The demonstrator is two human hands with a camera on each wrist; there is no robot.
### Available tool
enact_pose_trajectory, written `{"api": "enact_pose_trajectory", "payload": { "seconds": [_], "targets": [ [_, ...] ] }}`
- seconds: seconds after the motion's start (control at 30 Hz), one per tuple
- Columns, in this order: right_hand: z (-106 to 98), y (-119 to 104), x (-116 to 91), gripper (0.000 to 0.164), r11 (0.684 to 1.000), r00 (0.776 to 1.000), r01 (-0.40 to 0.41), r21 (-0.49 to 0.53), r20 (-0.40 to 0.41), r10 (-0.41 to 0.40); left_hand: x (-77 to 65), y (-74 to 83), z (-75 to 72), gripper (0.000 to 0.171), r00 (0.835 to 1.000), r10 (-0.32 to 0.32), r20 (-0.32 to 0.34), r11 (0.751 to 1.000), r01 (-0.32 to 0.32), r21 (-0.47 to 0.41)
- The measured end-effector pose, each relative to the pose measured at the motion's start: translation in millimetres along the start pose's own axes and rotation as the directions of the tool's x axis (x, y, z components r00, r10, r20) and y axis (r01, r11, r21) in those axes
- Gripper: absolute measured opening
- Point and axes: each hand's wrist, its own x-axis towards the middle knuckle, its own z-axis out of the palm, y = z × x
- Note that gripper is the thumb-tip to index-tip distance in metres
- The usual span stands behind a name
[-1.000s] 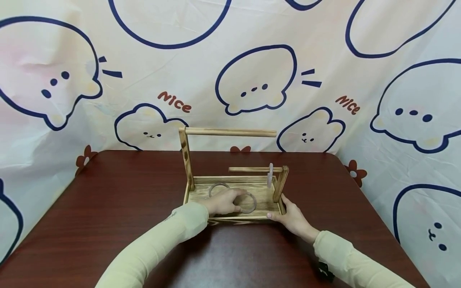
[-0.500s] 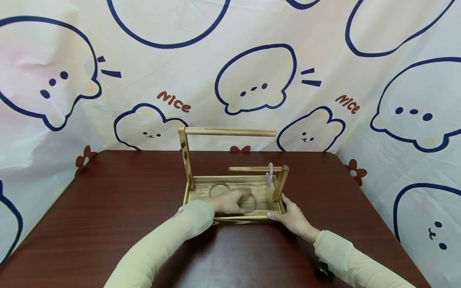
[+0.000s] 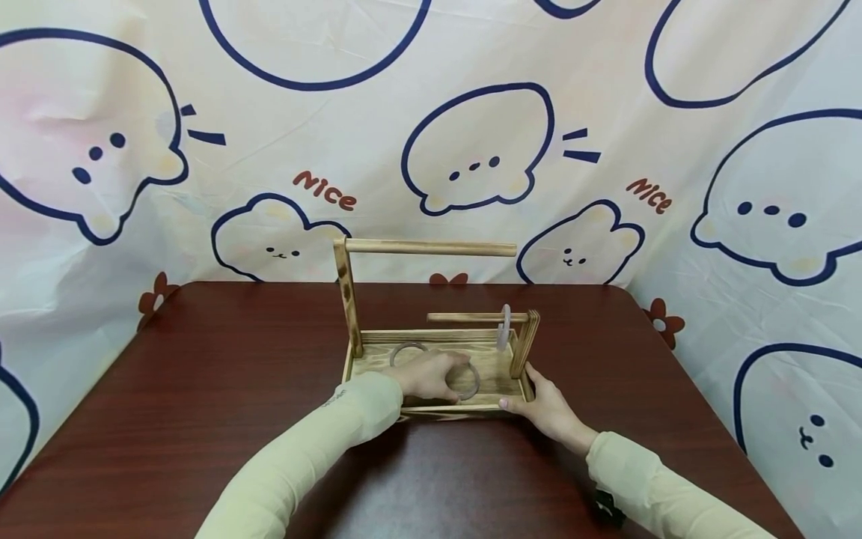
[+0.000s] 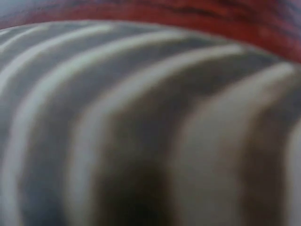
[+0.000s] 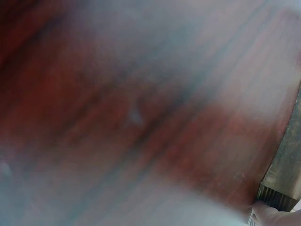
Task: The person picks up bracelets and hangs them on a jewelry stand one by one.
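A wooden jewelry stand (image 3: 431, 409) has a shallow tray, a tall bar (image 3: 431, 247) and a low bar (image 3: 465, 317). My left hand (image 3: 427, 374) reaches into the tray, its fingers and thumb at opposite edges of a clear bangle (image 3: 474, 382) lying there, pinching it; the hand covers part of it. A second bangle (image 3: 407, 346) lies left of it, partly behind the hand. One more bangle (image 3: 504, 329) hangs on the low bar near its post. My right hand (image 3: 548, 408) grips the tray's right front corner. Its fingertip (image 5: 264, 213) shows against the wood in the right wrist view.
The stand is on a dark red-brown table (image 3: 236, 359) with a glossy top. A printed cloth (image 3: 377, 150) hangs behind and at both sides. In the left wrist view, a blurred striped surface (image 4: 141, 117) fills most of the picture.
My left hand has shifted slightly right over the right-hand bangle, then stayed there. The hanging bangle has turned a little. My right hand has not visibly moved.
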Motion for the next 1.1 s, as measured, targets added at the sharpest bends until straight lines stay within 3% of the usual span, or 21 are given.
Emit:
{"api": "enact_pose_trajectory", "payload": {
  "seconds": [0.3,0.47,0.67,0.93,1.1],
  "targets": [
    [0.2,0.0,0.6,0.096,1.0,1.0,0.001,-0.01,-0.004,-0.001,1.1,-1.7,-1.8,0.076,0.998,0.026,-0.051,1.0,-0.026,0.003],
    [0.4,1.1,1.0,0.096,1.0,1.0,-0.003,-0.006,0.001,0.003,0.6,0.6,-8.8,0.08,0.999,-0.022,-0.045,0.998,0.019,-0.065],
    [-0.8,1.8,1.9,0.097,1.0,1.0,-0.009,-0.003,0.001,0.009,-0.6,6.6,-17.2,0.081,0.994,-0.035,-0.104,0.988,0.018,-0.154],
    [-1.3,0.5,1.8,0.098,1.0,1.0,-0.007,0.001,0.005,0.007,-11.2,12.6,-27.7,0.076,0.986,-0.015,-0.165,0.983,-0.015,-0.184],
    [-1.2,0.0,1.8,0.098,1.0,1.0,0.0,-0.001,0.007,0.0,-20.5,8.9,-27.6,0.077,0.978,0.005,-0.208,0.989,-0.036,-0.146]
  ]
}}
